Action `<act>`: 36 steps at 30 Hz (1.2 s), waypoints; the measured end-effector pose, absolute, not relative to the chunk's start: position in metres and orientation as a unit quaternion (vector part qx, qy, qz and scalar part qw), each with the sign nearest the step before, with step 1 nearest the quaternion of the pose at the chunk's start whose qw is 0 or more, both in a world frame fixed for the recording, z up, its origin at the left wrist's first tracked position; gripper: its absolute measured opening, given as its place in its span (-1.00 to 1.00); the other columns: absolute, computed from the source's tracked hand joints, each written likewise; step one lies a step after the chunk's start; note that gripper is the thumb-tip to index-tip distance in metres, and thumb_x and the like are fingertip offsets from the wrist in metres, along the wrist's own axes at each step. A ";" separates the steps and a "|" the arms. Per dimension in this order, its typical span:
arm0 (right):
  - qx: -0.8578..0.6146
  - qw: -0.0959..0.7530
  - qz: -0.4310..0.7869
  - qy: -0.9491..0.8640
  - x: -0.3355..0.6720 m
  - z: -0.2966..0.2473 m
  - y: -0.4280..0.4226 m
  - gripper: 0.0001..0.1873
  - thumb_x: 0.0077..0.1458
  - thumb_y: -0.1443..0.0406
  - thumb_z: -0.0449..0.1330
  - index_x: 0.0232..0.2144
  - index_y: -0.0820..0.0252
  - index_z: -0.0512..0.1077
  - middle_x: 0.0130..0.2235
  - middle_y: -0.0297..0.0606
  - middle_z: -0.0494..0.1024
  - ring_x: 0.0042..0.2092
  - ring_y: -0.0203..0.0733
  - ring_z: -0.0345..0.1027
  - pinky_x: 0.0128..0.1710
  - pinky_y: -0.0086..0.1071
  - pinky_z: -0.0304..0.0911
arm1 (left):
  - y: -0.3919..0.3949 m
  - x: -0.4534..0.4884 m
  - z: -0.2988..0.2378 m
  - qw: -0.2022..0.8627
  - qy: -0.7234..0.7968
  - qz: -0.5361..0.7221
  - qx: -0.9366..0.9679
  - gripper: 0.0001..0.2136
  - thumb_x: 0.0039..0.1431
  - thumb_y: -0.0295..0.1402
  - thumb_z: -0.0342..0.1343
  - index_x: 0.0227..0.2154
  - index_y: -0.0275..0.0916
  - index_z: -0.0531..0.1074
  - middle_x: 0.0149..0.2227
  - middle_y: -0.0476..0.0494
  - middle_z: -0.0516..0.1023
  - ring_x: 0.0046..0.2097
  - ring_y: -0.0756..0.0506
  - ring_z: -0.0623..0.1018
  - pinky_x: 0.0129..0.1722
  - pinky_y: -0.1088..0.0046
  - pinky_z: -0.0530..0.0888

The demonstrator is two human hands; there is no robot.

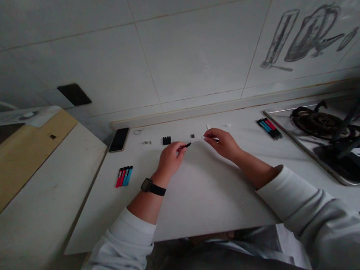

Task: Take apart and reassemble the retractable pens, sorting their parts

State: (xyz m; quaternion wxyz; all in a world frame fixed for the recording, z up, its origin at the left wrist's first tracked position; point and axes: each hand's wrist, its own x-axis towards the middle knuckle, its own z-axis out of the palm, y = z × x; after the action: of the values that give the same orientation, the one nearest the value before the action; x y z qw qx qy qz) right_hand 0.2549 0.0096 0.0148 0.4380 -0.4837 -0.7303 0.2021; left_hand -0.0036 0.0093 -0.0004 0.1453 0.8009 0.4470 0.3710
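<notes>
Both my hands are over the far middle of a white countertop (205, 194). My left hand (170, 157), with a black watch on its wrist, is closed in a pinch on the dark end of a thin white rod-like part (195, 141). My right hand (223, 143) is closed on the other, white end of the same part. The part runs level between the two hands, just above the counter. Small black pieces (166, 140) lie right behind my left hand.
Red and blue pen barrels (124, 176) lie at the left, more pens (269, 128) at the right. A black phone (119, 140) rests at the back left. A gas hob (333, 131) fills the right side. A tiled wall stands behind.
</notes>
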 end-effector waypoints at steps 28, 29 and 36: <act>-0.381 0.321 0.032 -0.866 0.249 0.003 0.007 -0.86 0.32 0.24 0.22 -0.17 0.12 0.57 -0.20 -0.16 0.64 -0.16 -0.08 0.48 -0.08 -0.23 0.27 | 0.003 0.001 0.007 0.131 0.408 0.315 0.847 -0.84 0.38 -0.33 0.13 -0.17 -0.20 0.61 -0.20 -0.13 0.65 -0.14 -0.13 0.59 -0.09 0.33 0.48; -0.379 0.320 0.032 -0.868 0.249 0.003 0.007 -0.86 0.32 0.24 0.22 -0.17 0.12 0.57 -0.20 -0.17 0.64 -0.15 -0.08 0.48 -0.08 -0.23 0.27 | 0.003 0.001 0.007 0.131 0.408 0.314 0.847 -0.83 0.39 -0.33 0.12 -0.18 -0.21 0.62 -0.20 -0.14 0.65 -0.14 -0.13 0.60 -0.10 0.33 0.48; -0.372 0.317 0.030 -0.872 0.248 0.000 0.007 -0.88 0.31 0.25 0.23 -0.19 0.13 0.57 -0.22 -0.16 0.63 -0.16 -0.08 0.47 -0.09 -0.24 0.24 | 0.006 0.000 0.005 0.145 0.406 0.294 0.853 -0.83 0.38 -0.38 0.10 -0.26 -0.20 0.61 -0.25 -0.12 0.66 -0.19 -0.11 0.59 -0.13 0.35 0.47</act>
State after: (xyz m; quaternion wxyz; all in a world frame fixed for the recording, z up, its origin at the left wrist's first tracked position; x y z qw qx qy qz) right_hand 0.2478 0.0073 0.0000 0.3173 -0.3722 -0.8717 0.0303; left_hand -0.0004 0.0063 0.0050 0.1449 0.8533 0.4058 0.2936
